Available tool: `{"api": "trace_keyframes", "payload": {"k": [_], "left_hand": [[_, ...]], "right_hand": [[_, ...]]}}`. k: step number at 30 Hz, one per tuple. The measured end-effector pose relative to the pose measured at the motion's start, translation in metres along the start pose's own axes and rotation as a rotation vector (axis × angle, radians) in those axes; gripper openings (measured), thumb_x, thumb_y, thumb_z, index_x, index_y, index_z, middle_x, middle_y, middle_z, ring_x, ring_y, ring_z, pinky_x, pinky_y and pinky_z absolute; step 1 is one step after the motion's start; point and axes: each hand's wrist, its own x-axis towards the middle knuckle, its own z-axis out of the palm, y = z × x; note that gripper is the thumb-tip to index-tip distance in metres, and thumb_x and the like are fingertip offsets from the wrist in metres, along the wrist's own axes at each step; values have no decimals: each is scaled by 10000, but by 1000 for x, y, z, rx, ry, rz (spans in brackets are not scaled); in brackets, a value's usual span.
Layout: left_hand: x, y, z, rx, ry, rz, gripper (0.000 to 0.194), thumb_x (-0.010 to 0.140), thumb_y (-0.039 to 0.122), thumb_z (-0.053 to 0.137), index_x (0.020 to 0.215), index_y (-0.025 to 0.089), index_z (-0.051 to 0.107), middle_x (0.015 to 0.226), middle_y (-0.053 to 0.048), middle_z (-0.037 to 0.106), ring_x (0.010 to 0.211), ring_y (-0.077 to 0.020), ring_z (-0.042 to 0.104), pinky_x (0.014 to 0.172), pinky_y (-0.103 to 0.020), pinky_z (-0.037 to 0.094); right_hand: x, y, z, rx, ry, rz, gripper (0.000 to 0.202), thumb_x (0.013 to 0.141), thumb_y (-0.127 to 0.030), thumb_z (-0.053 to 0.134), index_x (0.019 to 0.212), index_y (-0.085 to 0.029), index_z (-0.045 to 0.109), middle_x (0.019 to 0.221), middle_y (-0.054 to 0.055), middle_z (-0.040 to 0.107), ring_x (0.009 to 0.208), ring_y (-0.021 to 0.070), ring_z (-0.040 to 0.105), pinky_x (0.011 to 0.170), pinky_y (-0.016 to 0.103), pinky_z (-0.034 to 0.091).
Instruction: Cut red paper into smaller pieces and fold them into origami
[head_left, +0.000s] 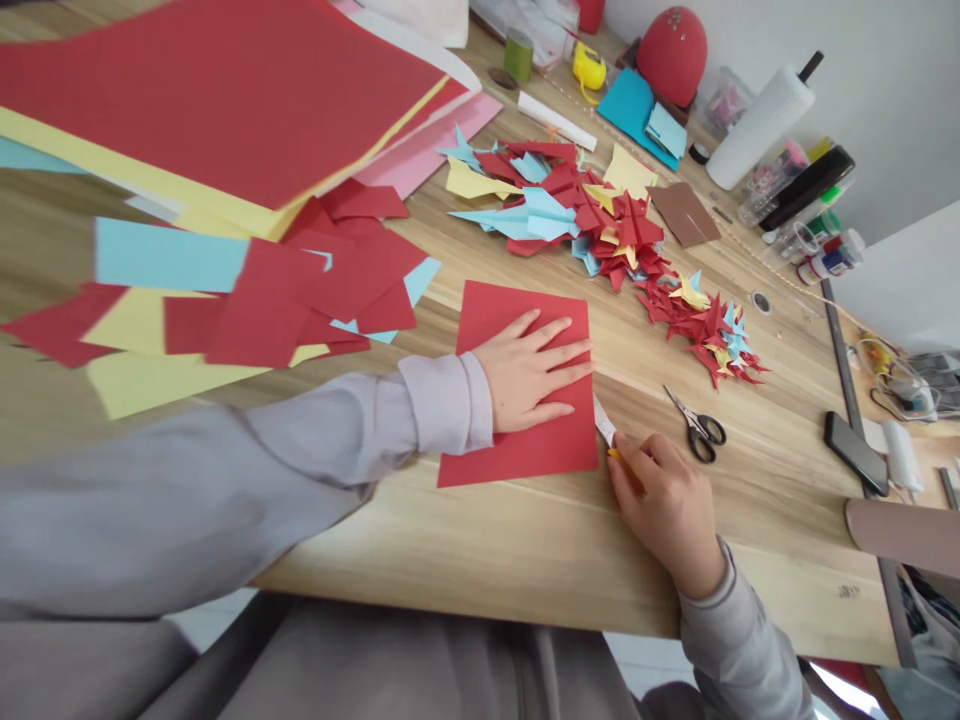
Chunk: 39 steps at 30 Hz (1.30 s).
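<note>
Tabletop under red paper, wall beyond

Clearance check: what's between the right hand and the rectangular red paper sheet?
A yellow-handled silver blade spans from the right hand to the red paper sheet at its edge, over the wooden tabletop; head view shows it.

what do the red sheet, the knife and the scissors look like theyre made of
Red sheet: paper or thin card, matte, going by its flat face and crisp edges. Knife: pale, smooth-looking blade, probably metal; the orange bit of handle showing may be plastic. Scissors: greyish blades, likely metal; even black loops, perhaps plastic.
</note>
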Motion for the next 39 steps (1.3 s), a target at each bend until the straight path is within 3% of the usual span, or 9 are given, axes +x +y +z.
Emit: {"api": "trace_keyframes", "payload": {"k": [8,13,18,23,29,39], "left_hand": [[1,-3,-7,24,11,22,514,933,514,459,1388,282,512,1485,-64,466,1359,-362,351,1082,-558,243],[9,-8,-13,66,26,40,380,968,392,442,1318,327,576,1396,-31,565,1256,-305,447,969,-474,324],[16,-6,-17,95,31,39,387,973,354,436,1304,235,597,1323,-68,621,1174,-305,490,877,-443,357],[13,-5,-16,77,37,26,400,962,340,455,1309,198,594,1338,-90,608,1204,-315,481,930,-463,370],[10,-6,-14,6,55,7,385,941,338,495,1289,221,611,1430,-82,524,1317,-333,406,1061,-516,327],[10,-6,-13,-12,15,-9,441,956,352,454,1353,187,553,1451,-74,506,1343,-347,382,1091,-522,293]], "right_hand": [[1,3,1,12,2,-21,291,962,-305,483,1070,-180,723,726,34,593,628,129,535,514,243,314],[3,1,1,-14,1,-28,291,965,-298,478,1093,-182,713,730,33,594,618,129,526,520,248,314],[12,3,0,-39,-13,-63,282,968,-288,482,1107,-183,703,726,31,594,613,133,520,519,260,309],[19,5,0,-13,-49,-126,262,967,-262,497,1100,-158,697,714,32,582,647,143,532,557,263,338],[15,-1,1,-1,-38,-82,263,971,-244,497,1132,-150,682,735,39,586,650,135,534,568,255,362],[13,-4,1,3,-21,-43,257,967,-245,505,1114,-154,696,719,40,575,632,135,516,576,256,370]]}}
